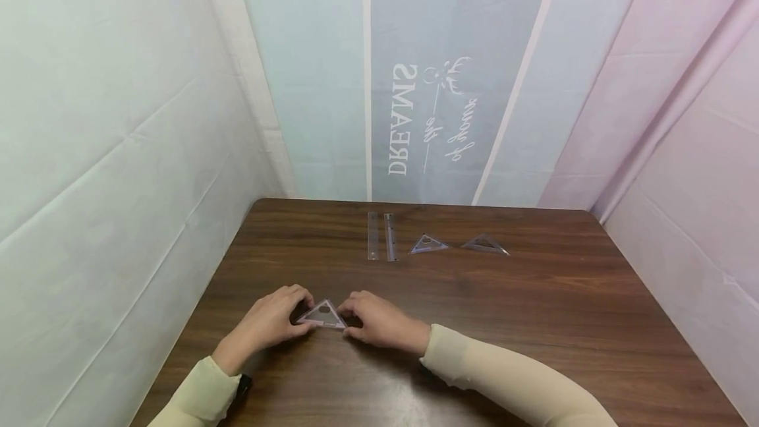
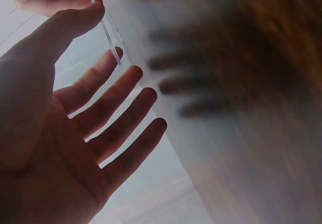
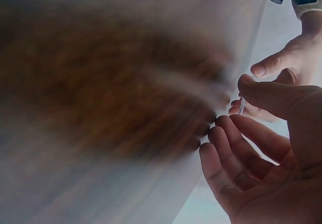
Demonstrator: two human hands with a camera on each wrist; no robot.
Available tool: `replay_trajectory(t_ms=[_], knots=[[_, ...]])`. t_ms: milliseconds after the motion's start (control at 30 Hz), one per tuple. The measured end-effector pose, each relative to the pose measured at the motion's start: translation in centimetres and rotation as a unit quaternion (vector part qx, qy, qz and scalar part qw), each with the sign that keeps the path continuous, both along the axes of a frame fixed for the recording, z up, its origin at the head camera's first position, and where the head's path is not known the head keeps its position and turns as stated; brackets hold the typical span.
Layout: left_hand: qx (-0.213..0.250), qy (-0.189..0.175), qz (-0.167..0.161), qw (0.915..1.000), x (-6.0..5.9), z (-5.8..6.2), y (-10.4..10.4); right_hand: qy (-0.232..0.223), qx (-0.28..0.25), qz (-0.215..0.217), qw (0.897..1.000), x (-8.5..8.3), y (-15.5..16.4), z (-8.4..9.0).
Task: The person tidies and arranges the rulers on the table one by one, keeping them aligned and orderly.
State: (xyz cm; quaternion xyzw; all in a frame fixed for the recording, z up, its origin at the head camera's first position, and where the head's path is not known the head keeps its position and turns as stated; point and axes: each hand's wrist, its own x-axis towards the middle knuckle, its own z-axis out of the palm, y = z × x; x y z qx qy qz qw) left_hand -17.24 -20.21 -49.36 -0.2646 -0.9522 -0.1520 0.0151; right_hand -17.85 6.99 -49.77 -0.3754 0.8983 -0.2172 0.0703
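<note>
Clear plastic triangular set square (image 1: 323, 314) pinched at opposite corners by left hand (image 1: 268, 321) and right hand (image 1: 379, 321), each grip grasping it, low over dark wooden table (image 1: 534, 321).

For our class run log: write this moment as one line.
left hand: pinches clear set square | right hand: pinches same | table: two rulers, two set squares beyond
</note>
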Motion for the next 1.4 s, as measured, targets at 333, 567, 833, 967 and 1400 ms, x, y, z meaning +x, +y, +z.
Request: replay_trajectory(t_ms=[333,567,833,967,1400], knots=[[0.002,-0.005,-0.012,0.9999,0.1,-0.7,-1.2,0.011,0.053,0.005,0.999,0.4,-1.6,0.5],[-0.007,0.017,-0.04,0.9991,-0.1,-0.8,-1.5,0.037,0.073,0.015,0.997,0.3,-2.1,0.4],[-0.015,0.005,-0.038,0.9992,0.1,-0.7,-1.6,0.047,0.07,0.018,0.996,0.5,-2.2,0.2],[-0.017,0.004,-0.039,0.9991,0.1,-0.7,-1.6,0.046,0.068,0.017,0.996,0.4,-2.2,0.0],[-0.015,-0.002,-0.04,0.9991,0.0,-0.9,-1.4,0.047,0.063,0.02,0.997,0.2,-2.0,-0.5]])
